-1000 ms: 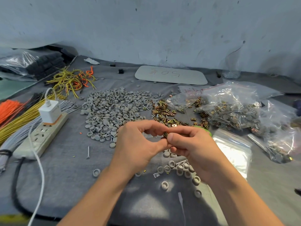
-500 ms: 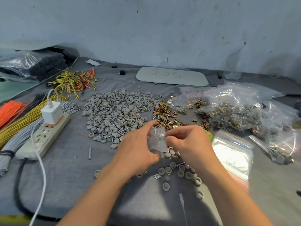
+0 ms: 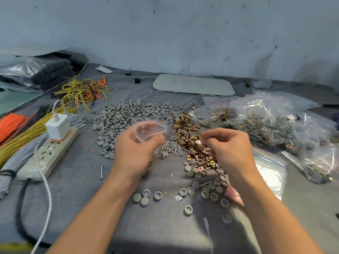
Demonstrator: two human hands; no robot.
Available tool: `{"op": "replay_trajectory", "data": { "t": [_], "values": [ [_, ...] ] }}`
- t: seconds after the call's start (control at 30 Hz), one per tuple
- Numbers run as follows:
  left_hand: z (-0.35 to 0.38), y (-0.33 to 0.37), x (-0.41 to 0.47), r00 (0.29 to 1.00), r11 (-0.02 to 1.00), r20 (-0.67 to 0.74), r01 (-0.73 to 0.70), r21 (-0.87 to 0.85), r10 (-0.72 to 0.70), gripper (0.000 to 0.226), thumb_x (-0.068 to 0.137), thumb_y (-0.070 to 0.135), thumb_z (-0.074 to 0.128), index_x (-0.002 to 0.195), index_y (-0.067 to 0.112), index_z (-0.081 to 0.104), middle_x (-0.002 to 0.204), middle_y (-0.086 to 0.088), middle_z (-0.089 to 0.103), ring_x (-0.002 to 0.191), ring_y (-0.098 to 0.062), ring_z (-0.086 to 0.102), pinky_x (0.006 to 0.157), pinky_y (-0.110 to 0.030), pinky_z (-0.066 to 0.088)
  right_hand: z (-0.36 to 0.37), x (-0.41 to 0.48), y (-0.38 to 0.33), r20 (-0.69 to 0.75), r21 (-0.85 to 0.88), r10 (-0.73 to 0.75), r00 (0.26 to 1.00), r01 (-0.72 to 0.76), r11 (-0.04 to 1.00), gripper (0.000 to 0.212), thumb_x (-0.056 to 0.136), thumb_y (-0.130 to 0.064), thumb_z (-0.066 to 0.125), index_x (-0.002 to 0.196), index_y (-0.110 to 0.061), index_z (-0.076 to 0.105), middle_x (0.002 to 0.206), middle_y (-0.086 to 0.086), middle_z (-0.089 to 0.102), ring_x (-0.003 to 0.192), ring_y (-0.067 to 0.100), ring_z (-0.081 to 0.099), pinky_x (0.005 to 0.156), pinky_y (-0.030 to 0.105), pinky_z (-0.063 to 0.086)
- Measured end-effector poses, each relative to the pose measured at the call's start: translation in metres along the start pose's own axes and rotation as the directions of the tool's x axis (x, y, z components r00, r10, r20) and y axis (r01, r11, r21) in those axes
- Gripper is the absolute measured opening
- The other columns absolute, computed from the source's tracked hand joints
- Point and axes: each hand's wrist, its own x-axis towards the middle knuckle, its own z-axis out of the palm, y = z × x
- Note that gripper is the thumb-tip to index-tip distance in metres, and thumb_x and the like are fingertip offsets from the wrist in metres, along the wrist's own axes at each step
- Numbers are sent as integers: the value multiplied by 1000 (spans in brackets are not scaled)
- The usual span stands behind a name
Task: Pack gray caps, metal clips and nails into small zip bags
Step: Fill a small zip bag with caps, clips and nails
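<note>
The left hand (image 3: 135, 153) held a small clear plastic zip bag (image 3: 149, 131), fingers curled round its lower part, with its mouth spread open and facing up. The bag hung just left of the heap of brass-coloured square metal clips (image 3: 190, 136), above the gray-clothed table (image 3: 91, 198). The right hand (image 3: 231, 145) hovered over the right side of that heap, its fingers (image 3: 211, 136) bent inward and bunched at the tips, pointing left toward the bag. So the opening lay to the left of those fingers, with the heap between them, and the right hand was the nearer one to the clips. I could not tell whether the fingertips pinched a clip, as they were blurred and turned under. The bag was smeared too, so its zip edge and any contents were hard to make out. The broad heap of round gray plastic caps (image 3: 128, 116) lay left of the clips, behind the bag. Thin silver nails (image 3: 172, 149) lay at the clips' near-left edge, partly hidden by the left hand.
</note>
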Motion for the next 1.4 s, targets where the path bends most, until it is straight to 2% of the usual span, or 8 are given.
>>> {"op": "replay_trajectory", "data": {
  "t": [0.13,0.23,0.33,0.5,0.67,0.83,1.23,1.4],
  "values": [
    [-7,12,6,946,980,-318,-121,-157,65,29,88,5,77,111,21,71,100,16,77,91,7,70,74,-9,52,-15,0,14,30,-381,-43,999,51,923,36,86,-9,72,66,-37,77,67,-26,72,65,-11,66,57,4,44],
    [-12,11,5,862,976,-464,-214,35,205,30,89,12,78,114,26,69,101,12,74,95,2,69,86,-20,52,-17,-3,19,161,-567,-1,987,94,819,34,85,-11,75,66,-39,76,63,-30,66,63,-10,64,50,-1,38],
    [-11,3,0,856,857,-341,-200,476,389,35,87,23,78,117,33,64,98,14,68,93,-7,64,82,-29,48,-12,-7,20,206,-676,40,978,112,729,19,88,-23,76,71,-28,80,60,-18,68,54,-3,60,41,7,37],
    [7,-14,-4,991,555,1,-77,828,137,43,88,28,77,127,39,61,91,11,46,97,-19,49,82,-34,37,5,-12,17,220,-780,76,973,129,612,32,91,-40,73,71,-15,73,64,2,69,62,21,66,61,33,58],
    [11,-19,-3,994,565,53,-99,819,96,46,88,28,76,131,37,62,92,13,45,96,-16,47,86,-36,41,15,-14,16,305,-783,121,945,176,597,12,87,-16,65,91,-19,76,87,4,74,80,27,69,73,36,61],
    [11,-18,-2,997,586,41,-75,807,72,49,87,29,79,132,37,61,101,9,56,96,-14,45,84,-32,37,15,-15,18,360,-709,91,928,209,674,4,91,-28,70,94,-27,73,88,-3,74,84,20,69,73,30,57],
    [12,-21,-1,998,601,29,-59,797,59,50,86,29,79,132,39,61,107,7,68,100,-17,55,84,-33,43,24,-21,17,434,-628,49,899,263,732,2,90,-29,69,90,-30,72,89,-6,73,85,18,67,77,31,57],
    [10,-22,-2,998,615,35,-61,786,54,48,88,27,76,132,40,61,101,10,64,99,-18,56,83,-33,43,20,-14,16,489,-666,147,860,259,699,25,88,-6,61,88,-29,70,91,-2,73,84,20,67,71,31,56]
  ]
}}
